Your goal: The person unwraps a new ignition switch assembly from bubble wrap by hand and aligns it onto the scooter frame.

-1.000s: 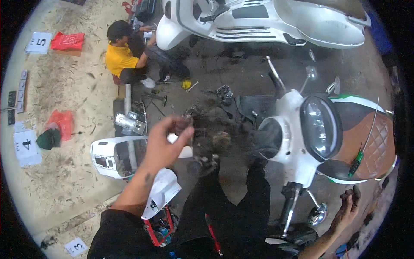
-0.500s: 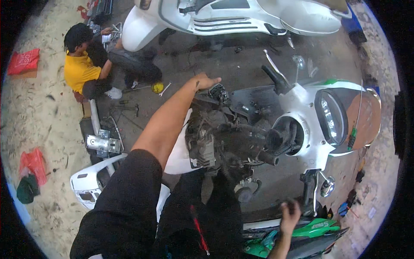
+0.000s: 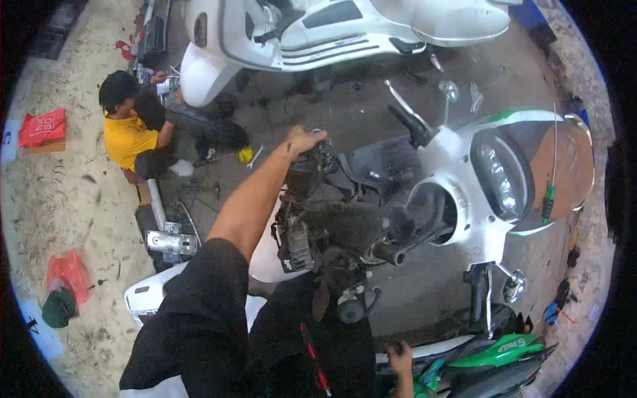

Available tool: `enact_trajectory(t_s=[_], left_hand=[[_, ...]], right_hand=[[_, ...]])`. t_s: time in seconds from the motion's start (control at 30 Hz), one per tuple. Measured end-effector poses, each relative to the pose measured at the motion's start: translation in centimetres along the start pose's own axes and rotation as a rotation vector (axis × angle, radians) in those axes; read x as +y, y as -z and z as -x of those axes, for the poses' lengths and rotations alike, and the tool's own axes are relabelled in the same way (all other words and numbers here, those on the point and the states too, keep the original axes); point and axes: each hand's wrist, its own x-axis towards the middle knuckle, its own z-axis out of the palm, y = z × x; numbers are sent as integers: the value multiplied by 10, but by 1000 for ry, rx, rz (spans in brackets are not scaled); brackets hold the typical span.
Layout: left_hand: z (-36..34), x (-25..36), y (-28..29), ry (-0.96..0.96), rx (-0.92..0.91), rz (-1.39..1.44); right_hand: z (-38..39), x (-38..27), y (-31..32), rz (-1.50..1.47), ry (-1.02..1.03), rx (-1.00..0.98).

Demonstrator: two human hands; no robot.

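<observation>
My left hand [image 3: 302, 141] reaches forward, closed on a dark metal part [image 3: 324, 156] at the far end of the exposed, grimy engine assembly [image 3: 295, 239] of a stripped white scooter. The scooter's white front column [image 3: 474, 192] with headlamp and handlebars lies to the right. Near the lower edge, my right hand [image 3: 400, 358] has bent, slightly parted fingers with nothing visible in them, beside green and black bodywork [image 3: 497, 351]. A white body panel [image 3: 146, 295] lies partly hidden behind my left sleeve.
A co-worker in yellow [image 3: 129, 139] sits at upper left beside another white scooter [image 3: 332, 53]. A metal stand [image 3: 169, 242], wrench [image 3: 255, 156] and yellow round item [image 3: 244, 154] lie on the floor. Red bags [image 3: 66, 272] rest at left; a green-handled screwdriver [image 3: 549, 202] lies on the seat.
My left hand has stretched forward from the middle onto the upper metal part. My right hand has moved left and down from beside the seat. The whole view has shifted.
</observation>
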Motion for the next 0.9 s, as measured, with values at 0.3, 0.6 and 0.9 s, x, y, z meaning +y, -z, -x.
enact_trajectory(t_s=[0.3,0.6,0.9], left_hand=[[86,-1,0,-398,-145,911],[118,11,-14,-405,-243,718],[144,53,-6,-332,-58,611]], right_hand=[[0,10,42,-81,-23,90],[-9,-138,57,-199,145,109],[-24,-191,48,-357,237,103]])
